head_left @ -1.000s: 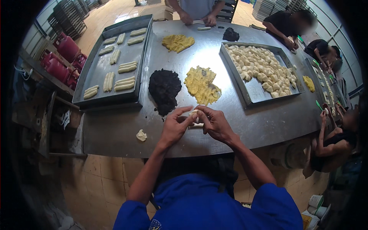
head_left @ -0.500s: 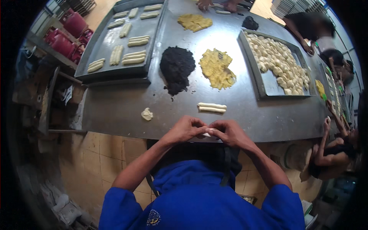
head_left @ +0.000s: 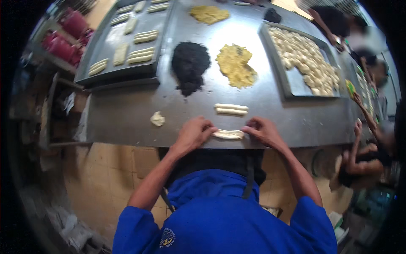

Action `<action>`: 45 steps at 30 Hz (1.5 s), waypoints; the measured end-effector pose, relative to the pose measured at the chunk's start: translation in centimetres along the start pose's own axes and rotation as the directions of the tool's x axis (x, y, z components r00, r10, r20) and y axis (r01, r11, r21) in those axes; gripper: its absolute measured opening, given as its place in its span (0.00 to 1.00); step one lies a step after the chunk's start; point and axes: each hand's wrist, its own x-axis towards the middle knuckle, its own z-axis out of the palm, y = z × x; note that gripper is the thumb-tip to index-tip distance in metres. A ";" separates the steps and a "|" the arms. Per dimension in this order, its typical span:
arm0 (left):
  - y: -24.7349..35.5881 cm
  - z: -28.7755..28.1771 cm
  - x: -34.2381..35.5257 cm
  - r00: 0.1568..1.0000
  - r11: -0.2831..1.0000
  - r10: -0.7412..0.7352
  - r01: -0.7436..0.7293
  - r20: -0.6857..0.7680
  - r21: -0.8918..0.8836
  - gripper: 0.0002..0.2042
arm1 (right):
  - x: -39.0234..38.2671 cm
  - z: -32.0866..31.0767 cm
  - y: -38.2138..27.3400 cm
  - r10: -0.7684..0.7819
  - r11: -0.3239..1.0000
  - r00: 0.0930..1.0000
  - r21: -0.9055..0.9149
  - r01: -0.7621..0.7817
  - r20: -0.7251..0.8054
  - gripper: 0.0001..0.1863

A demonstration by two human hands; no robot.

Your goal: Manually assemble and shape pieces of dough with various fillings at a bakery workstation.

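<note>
A pale dough strip (head_left: 229,134) is stretched sideways between my hands at the near edge of the metal table. My left hand (head_left: 195,133) pinches its left end, and my right hand (head_left: 263,130) pinches the right end. The strip sags slightly in the middle. Just beyond it lie dough rolls (head_left: 231,109) side by side. A small dough lump (head_left: 157,119) sits to the left of my left hand. Farther off are a dark crumbly filling heap (head_left: 190,67) and a yellow filling heap (head_left: 237,65).
A metal tray (head_left: 120,79) with grouped dough rolls stands at left. At right, another tray (head_left: 292,95) holds many dough balls. More yellow filling (head_left: 209,14) and a dark lump (head_left: 272,15) lie at the back. Co-workers (head_left: 364,154) are along the right side. Red gas cylinders (head_left: 59,46) stand far left.
My hands have moved apart, drawing out the dough that was pinched between them into a longer strip. The whole view has shifted slightly.
</note>
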 end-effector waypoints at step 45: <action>3.7 -1.4 -3.5 0.969 0.876 0.028 -0.143 -0.247 -0.461 0.16 | -0.9 -0.5 -9.1 -0.323 0.945 0.930 0.108 0.308 0.178 0.08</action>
